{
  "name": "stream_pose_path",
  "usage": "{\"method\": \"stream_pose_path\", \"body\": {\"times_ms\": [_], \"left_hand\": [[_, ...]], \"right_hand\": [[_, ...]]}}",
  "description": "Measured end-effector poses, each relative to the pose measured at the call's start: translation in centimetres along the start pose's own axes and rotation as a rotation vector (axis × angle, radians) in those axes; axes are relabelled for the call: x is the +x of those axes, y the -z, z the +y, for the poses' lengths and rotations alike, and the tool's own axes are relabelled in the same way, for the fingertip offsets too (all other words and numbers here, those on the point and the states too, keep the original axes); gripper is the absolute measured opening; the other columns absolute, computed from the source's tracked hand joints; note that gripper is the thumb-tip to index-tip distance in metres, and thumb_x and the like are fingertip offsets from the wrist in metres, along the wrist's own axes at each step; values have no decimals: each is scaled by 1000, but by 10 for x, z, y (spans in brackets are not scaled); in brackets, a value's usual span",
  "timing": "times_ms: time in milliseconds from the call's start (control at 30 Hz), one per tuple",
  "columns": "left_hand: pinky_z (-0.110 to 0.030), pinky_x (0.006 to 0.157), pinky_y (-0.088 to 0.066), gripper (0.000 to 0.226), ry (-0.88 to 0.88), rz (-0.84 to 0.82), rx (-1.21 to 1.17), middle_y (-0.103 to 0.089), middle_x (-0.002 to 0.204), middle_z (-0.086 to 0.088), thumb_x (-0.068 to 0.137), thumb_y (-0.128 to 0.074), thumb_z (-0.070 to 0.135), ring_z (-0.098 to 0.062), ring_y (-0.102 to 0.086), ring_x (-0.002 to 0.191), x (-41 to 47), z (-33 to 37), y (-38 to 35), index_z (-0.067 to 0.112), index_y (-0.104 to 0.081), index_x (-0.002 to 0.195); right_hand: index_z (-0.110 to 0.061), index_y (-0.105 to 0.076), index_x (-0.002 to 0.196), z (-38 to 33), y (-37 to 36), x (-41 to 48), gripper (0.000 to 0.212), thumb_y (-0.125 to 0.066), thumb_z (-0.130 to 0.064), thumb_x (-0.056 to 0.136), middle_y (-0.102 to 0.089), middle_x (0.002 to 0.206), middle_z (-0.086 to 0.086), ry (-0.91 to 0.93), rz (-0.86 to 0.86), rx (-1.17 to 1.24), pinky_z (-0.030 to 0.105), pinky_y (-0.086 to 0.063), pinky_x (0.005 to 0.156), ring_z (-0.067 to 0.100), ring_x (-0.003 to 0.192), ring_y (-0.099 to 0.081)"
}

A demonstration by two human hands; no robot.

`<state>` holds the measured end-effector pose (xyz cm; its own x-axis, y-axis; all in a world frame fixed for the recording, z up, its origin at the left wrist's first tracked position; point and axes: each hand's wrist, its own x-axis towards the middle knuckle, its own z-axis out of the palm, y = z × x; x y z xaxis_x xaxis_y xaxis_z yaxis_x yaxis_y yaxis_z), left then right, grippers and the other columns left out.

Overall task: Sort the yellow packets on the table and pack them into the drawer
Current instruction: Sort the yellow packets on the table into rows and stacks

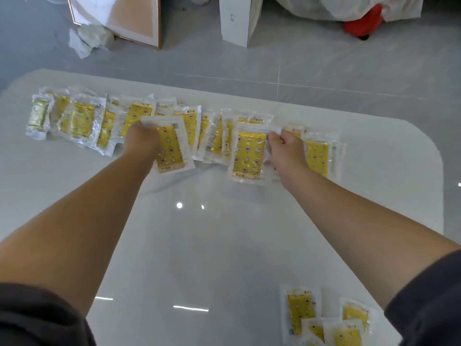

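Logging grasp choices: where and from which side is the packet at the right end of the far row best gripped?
Pinch the clear right border of the end packet, coming from the right. It lies flat on the table; that edge looks free, while the right hand crowds its left side.

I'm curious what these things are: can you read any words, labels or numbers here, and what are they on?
"Lb" or "L6", handwritten sideways, uncertain: on the upright white panel at the top.
Print on the yellow packets: too small and blurred to read.
No other text shows.
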<state>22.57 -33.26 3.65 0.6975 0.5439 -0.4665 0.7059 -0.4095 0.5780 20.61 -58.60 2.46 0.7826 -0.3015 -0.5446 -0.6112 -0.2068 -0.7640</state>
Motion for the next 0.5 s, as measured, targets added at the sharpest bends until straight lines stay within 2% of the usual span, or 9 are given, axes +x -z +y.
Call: {"method": "stream_pose_path", "body": {"times_ms": [67, 133, 200, 267, 333, 400, 433, 500], "left_hand": [[-25, 50, -36, 13, -45, -8, 15, -49, 75, 4, 96, -45, 14, -15, -48, 66, 21, -7, 12, 13, -55, 104], [-24, 48, -34, 8, -100, -21, 63, -48, 74, 5, 95, -48, 18, -11, -46, 61, 43, -12, 21, 13, -53, 99], [-21, 46, -35, 9, -138, -23, 80, -48, 74, 6, 94, -51, 21, -7, -45, 60, 64, -15, 29, 15, -52, 100], [-17, 44, -38, 12, -148, -12, 51, -51, 79, 7, 94, -53, 22, -6, -48, 62, 78, -13, 32, 17, -51, 104], [-17, 55, -41, 22, -162, 29, 13, -57, 95, 5, 93, -55, 23, -11, -55, 76, 89, -11, 34, 17, -53, 114], [-24, 74, -44, 30, -213, 92, 24, -58, 109, 3, 92, -56, 23, -14, -55, 95, 92, -17, 33, 17, -52, 121], [-29, 83, -44, 32, -251, 112, 36, -58, 114, 2, 90, -56, 23, -16, -53, 104, 89, -21, 31, 16, -52, 121], [-35, 94, -43, 32, -326, 130, 53, -55, 118, 1, 89, -57, 22, -18, -50, 111, 79, -26, 25, 16, -52, 120]], "right_hand": [[-16, -47, 69, -7, -39, 0, 29, -47, -21, 98, -42, 68, 5, 6, -33, -1, 11, -27, 31, 14, 52, -35], [-15, -42, 68, -14, -76, 4, 31, -46, -19, 98, -37, 65, 4, 3, -30, 27, 11, -29, 32, 15, 52, -32], [-16, -40, 66, -20, -108, 12, 31, -47, -19, 97, -35, 63, 3, 2, -7, 47, 16, -37, 43, 17, 54, -32], [-15, -44, 67, -25, -128, 19, 29, -47, -19, 96, -40, 62, 0, 58, 39, -26, 26, -36, 57, 16, 56, -35], [-15, -61, 85, -29, -136, 19, 20, -45, -18, 98, -54, 79, -2, 195, 78, -205, 26, -36, 69, 14, 70, -47], [-12, -63, 119, -30, -135, 10, 27, -44, -16, 100, -59, 113, -1, 361, 119, -340, 20, -39, 84, 13, 99, -56], [-11, -59, 126, -27, -131, 4, 31, -45, -14, 99, -56, 124, 1, 424, 137, -383, 19, -38, 89, 14, 109, -55], [-9, -58, 127, -17, -120, -3, 32, -45, -12, 98, -53, 127, 4, 500, 155, -418, 17, -37, 91, 16, 116, -52]]}}
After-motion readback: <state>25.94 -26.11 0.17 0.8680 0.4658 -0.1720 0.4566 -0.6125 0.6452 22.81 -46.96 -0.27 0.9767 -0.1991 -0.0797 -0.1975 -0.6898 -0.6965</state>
